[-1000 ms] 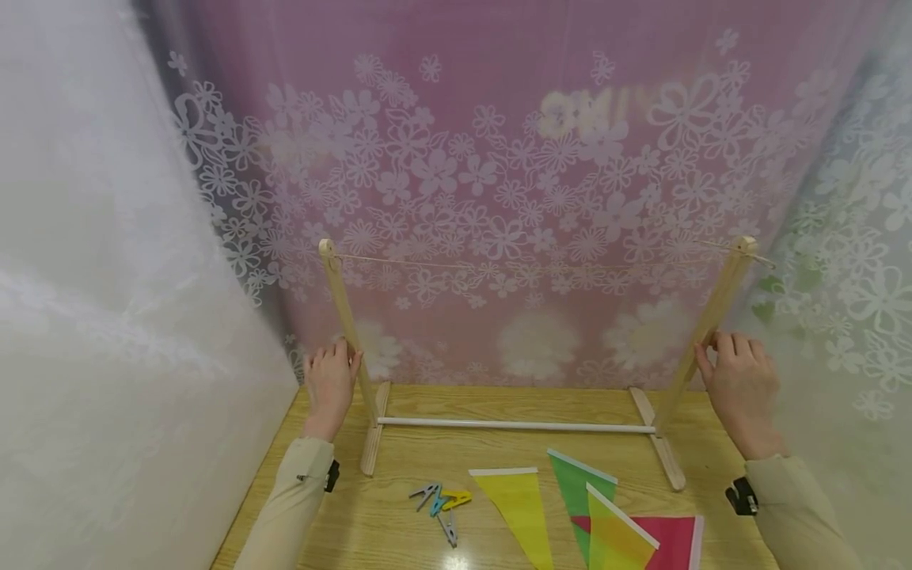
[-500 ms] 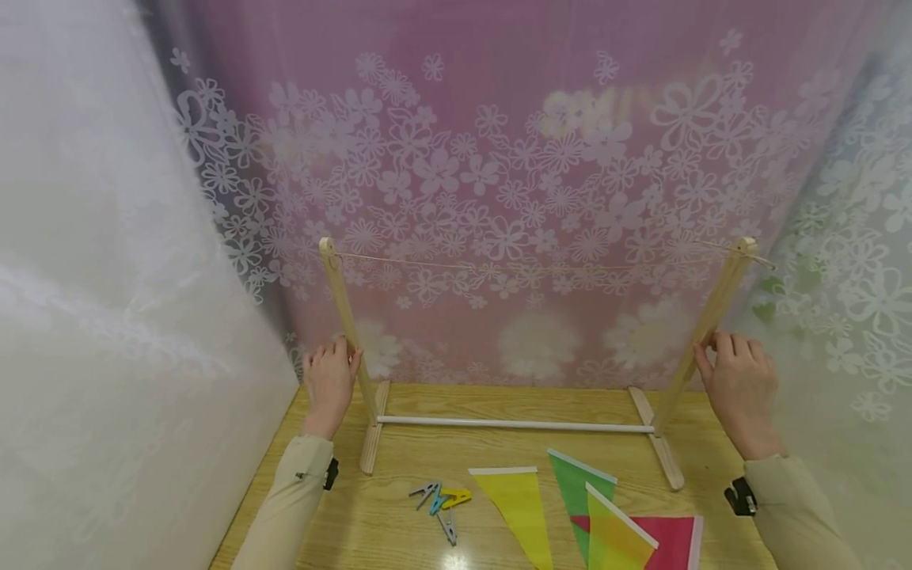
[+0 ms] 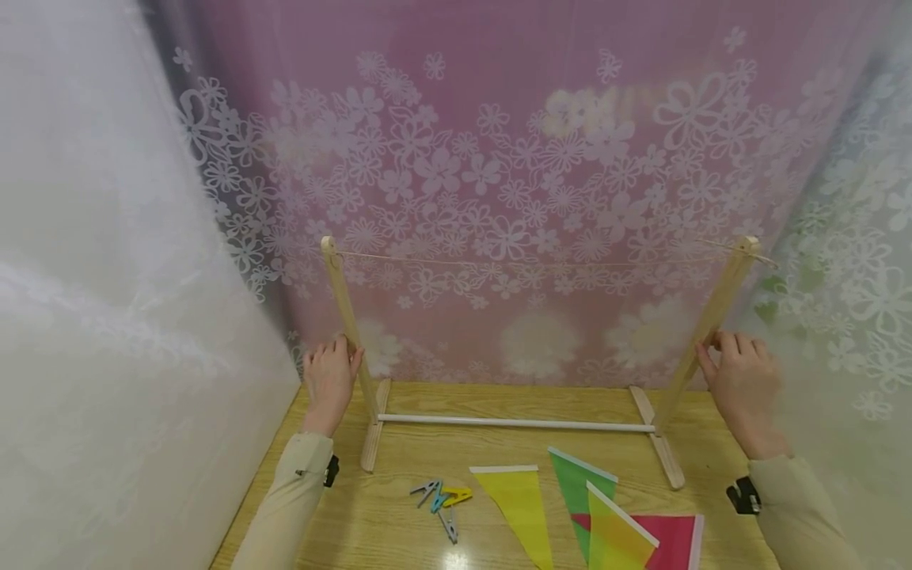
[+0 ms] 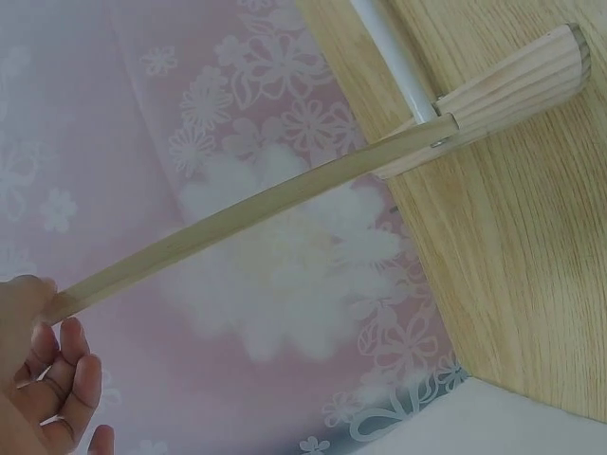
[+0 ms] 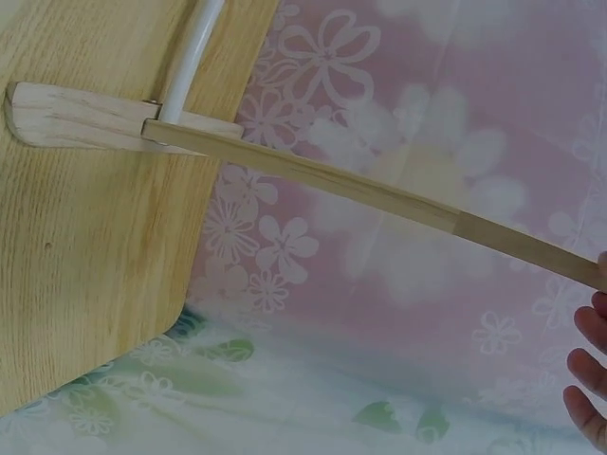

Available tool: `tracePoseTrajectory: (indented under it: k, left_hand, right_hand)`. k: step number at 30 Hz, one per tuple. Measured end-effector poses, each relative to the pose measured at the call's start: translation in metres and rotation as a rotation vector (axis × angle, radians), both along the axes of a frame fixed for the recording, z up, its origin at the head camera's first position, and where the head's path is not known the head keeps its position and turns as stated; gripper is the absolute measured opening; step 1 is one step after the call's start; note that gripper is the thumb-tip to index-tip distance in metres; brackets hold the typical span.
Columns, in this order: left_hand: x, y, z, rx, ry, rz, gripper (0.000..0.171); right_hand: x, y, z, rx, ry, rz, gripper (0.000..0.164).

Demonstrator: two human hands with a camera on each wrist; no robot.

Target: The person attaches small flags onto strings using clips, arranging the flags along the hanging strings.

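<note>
A wooden stand spans the table, its two upright posts joined low down by a white rod (image 3: 516, 423) and near their tops by a thin string (image 3: 427, 260). My left hand (image 3: 330, 384) pinches the left post (image 3: 343, 297) about halfway up, between thumb and fingers. On the other side, my right hand (image 3: 744, 388) grips the right post (image 3: 723, 297) at a similar height. Each wrist view shows the post running from the hand down to its wooden foot, such as the left foot (image 4: 517, 81) and the right foot (image 5: 76, 116).
Before the stand lie several small clothes pegs (image 3: 440, 499) in a loose cluster. Right of them are a yellow pennant (image 3: 516, 507), a green pennant (image 3: 573, 475), a second yellow pennant (image 3: 606, 534) and a red pennant (image 3: 673, 538), partly overlapping. A flowered curtain (image 3: 456, 142) hangs behind.
</note>
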State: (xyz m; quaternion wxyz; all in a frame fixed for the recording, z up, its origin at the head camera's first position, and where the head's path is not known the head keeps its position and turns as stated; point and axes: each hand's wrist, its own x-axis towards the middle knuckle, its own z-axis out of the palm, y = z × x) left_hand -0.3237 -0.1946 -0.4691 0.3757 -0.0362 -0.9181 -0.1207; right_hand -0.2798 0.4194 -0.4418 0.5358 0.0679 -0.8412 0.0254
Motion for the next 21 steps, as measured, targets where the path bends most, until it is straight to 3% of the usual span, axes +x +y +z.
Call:
tracePoseTrajectory:
  k: [10,16,21]
  left_hand:
    - [0.005,0.000,0.002,0.013,0.029,-0.033,0.040]
    - [0.009,0.001,0.003,0.015,0.073,-0.071,0.034]
    - [0.012,0.006,0.005,0.002,0.088,-0.092,0.030]
  right_hand:
    - [0.007,0.005,0.004,-0.040,-0.061,-0.003,0.027]
    - [0.014,0.000,0.008,-0.048,-0.106,-0.007,0.023]
    - [0.021,-0.009,0.011,-0.017,-0.092,-0.003,0.020]
